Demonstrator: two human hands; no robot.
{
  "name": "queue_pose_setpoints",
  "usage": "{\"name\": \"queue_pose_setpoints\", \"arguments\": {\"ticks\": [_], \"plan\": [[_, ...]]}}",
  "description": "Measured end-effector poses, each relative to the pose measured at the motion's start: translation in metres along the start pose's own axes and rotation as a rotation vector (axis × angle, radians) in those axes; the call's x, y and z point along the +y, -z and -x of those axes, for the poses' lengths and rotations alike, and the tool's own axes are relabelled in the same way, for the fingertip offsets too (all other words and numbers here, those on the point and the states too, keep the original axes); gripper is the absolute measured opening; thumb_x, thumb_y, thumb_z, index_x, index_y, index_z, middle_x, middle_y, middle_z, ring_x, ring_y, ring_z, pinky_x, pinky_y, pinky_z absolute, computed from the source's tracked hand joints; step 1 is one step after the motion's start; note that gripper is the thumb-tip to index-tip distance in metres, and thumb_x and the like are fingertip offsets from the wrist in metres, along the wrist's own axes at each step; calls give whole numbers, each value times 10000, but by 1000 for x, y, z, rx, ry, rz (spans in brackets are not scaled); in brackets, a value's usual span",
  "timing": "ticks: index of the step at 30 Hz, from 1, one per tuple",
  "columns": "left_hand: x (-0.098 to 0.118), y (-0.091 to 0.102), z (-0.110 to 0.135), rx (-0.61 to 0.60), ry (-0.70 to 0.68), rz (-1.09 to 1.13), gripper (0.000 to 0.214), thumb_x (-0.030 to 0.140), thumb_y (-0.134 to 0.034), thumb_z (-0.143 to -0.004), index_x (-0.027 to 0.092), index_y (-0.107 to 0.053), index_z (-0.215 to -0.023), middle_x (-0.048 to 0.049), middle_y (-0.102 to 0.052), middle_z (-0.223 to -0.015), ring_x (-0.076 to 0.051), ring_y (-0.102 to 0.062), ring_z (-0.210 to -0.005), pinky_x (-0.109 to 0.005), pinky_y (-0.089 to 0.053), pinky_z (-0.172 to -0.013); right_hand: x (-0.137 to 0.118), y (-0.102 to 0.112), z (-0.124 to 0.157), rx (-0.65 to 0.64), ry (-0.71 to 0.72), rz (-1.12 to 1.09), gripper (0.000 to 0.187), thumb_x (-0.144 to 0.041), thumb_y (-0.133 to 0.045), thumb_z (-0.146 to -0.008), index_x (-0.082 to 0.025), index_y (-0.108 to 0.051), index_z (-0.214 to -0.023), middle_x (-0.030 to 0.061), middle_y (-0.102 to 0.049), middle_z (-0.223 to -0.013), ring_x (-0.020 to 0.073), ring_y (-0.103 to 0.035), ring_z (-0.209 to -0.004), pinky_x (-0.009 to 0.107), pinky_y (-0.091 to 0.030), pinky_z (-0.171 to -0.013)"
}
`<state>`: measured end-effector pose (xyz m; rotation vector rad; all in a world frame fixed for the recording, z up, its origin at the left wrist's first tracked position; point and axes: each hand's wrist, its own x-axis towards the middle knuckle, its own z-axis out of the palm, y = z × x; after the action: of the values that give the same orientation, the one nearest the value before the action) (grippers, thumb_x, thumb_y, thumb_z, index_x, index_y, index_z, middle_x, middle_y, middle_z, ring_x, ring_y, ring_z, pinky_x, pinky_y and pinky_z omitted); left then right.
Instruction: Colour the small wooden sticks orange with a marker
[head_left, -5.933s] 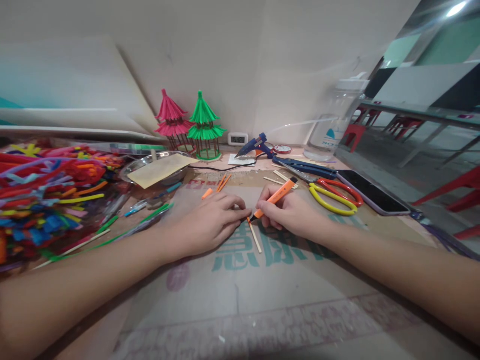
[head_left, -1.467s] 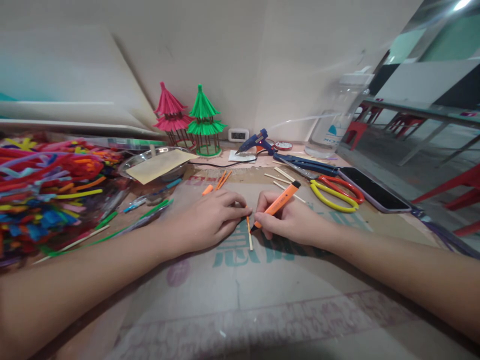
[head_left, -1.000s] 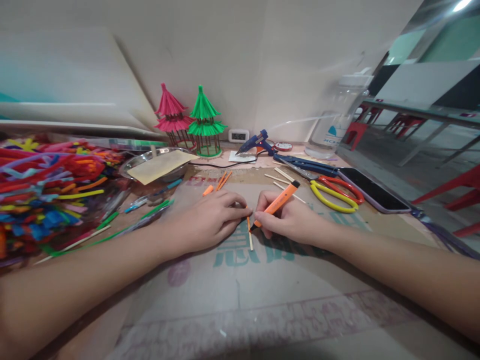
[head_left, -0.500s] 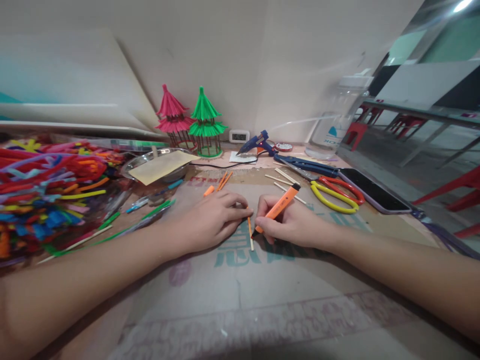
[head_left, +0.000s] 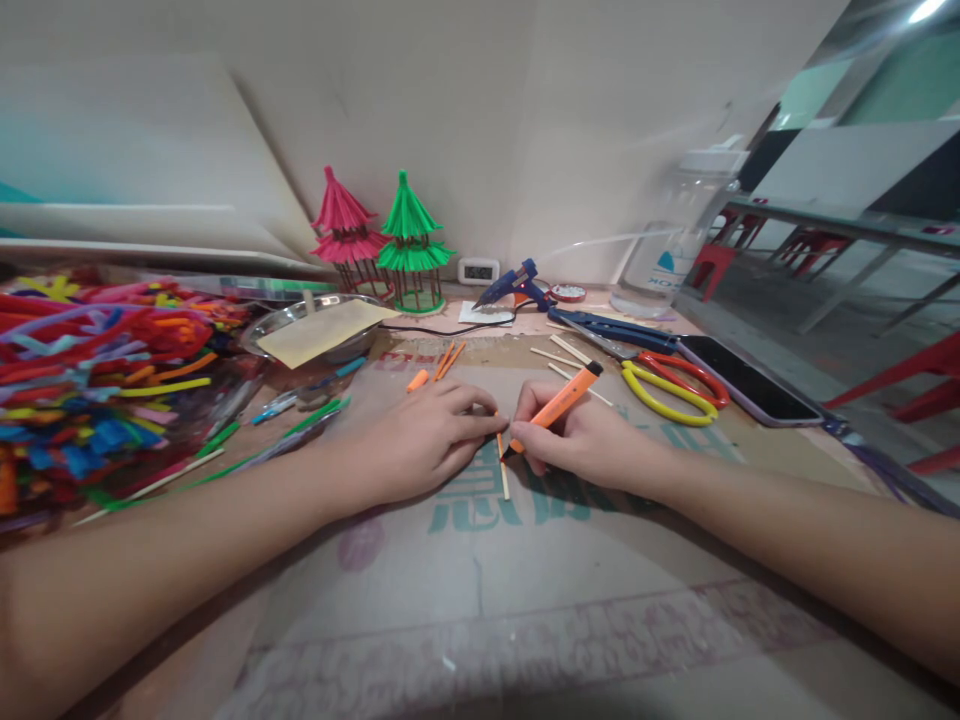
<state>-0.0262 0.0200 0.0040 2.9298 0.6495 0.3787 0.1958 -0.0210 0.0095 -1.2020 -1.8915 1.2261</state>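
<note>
My right hand (head_left: 581, 440) grips an orange marker (head_left: 559, 405), its tip touching a thin wooden stick (head_left: 503, 470) that lies on a cardboard sheet (head_left: 487, 580). The far part of the stick is orange, the near part bare wood. My left hand (head_left: 420, 440) rests on the cardboard with fingers curled, and its fingertips pin the far end of the stick.
A heap of coloured strips (head_left: 90, 370) fills the left. A metal bowl (head_left: 311, 335), two paper pagodas in pink (head_left: 345, 240) and green (head_left: 409, 245), a glue gun (head_left: 514, 285), scissors (head_left: 671, 390), a phone (head_left: 739, 380), a clear jar (head_left: 679, 240) and loose sticks (head_left: 566, 355) lie behind the hands.
The stick has turned from slanted to nearly straight toward me since the oldest frame. The marker tip has shifted slightly along it. My left hand has stayed put.
</note>
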Motion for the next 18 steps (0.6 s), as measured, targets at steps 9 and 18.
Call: {"name": "queue_pose_setpoints", "arguments": {"ticks": [9, 18], "plan": [[0, 0, 0, -6, 12, 0, 376, 197, -417, -1009, 180, -701, -1254, -128, -649, -1230, -261, -596, -1132, -436, -491, -1009, 5, 1, -1, 23, 18, 1, 155, -296, -598, -886, -235, -489, -794, -65, -566, -557, 108, -502, -488, 224, -381, -480], [1, 1, 0, -17, 20, 5, 377, 207, -410, -1017, 185, -694, -1264, -129, -642, -1247, -258, -597, -1145, -433, -488, -1020, 2, 2, 1, -76, 8, -50, 160, -256, -616, -856, -232, -483, -771, -66, -564, -540, 104, -516, -483, 215, -389, -473]]}}
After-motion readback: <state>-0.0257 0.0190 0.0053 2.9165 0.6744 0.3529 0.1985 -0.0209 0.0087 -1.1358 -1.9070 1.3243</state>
